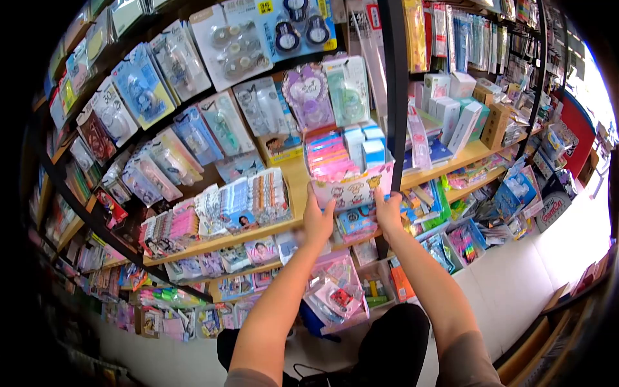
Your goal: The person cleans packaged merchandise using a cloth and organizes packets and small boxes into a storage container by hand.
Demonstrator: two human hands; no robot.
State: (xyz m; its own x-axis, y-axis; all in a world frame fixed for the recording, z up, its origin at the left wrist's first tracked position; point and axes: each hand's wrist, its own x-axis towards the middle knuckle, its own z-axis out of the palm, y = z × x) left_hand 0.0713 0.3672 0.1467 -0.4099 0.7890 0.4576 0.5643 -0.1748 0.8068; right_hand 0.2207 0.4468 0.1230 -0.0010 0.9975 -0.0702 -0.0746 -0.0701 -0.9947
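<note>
A box with a cartoon print, filled with pink packets and blue-and-white erasers, is at the right end of a wooden shelf, beside a black post. My left hand grips its front left corner, the thumb on the front. At the front right corner, my right hand holds the same box. Whether the box rests on the shelf or is lifted slightly, I cannot tell. Behind it hang blister packs, one purple and one green.
Boxes of small packets line the wooden shelf to the left. A black post rises just right of the held box. Below are a pink bin and other bins of stationery. White boxes stand on the right shelf.
</note>
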